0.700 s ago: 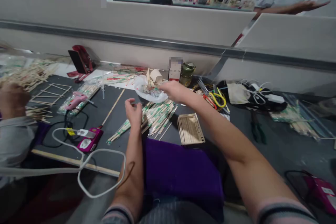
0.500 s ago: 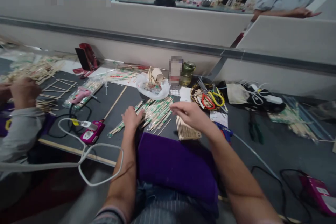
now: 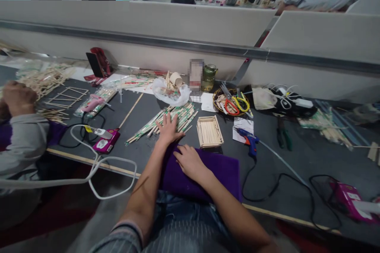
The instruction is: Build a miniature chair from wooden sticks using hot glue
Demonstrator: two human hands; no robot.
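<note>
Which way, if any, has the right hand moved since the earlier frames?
Yes: judged against the green jar, the right hand has come back toward the wearer, now over the purple cloth.

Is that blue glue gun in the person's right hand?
No, the blue glue gun lies on the table, partly over white paper, while the right hand is on the purple cloth.

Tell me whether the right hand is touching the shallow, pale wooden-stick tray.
Apart: the head view shows purple cloth and dark grey tabletop between the right hand and the tray.
</note>
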